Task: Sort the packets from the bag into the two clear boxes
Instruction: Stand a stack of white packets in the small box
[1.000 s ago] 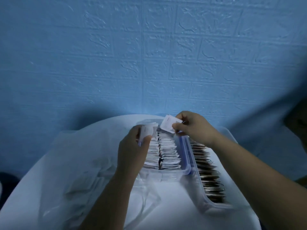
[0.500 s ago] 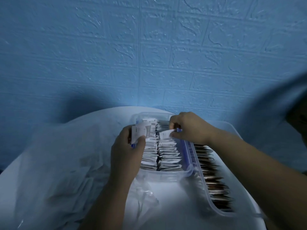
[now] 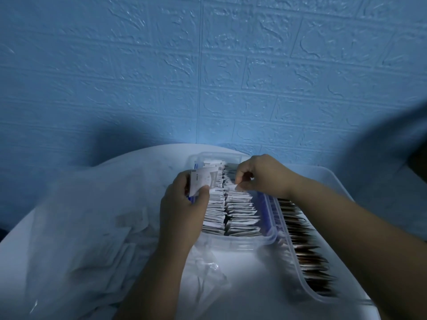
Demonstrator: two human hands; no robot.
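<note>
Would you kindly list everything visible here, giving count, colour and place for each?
wall: one, blue, embossed, behind.
table: one, white, round.
bag: one, translucent, table's left, packets inside.
left box: one, clear, blue-trimmed, table centre.
white packets: many, two rows in left box.
right box: one, clear, right of left box.
dark packets: many, brown, one row in right box.
packet stack: several, white, above left box.
single packet: one, white, over the white rows.
left hand: one, grips the packet stack.
right hand: one, pinches the single packet.
</note>
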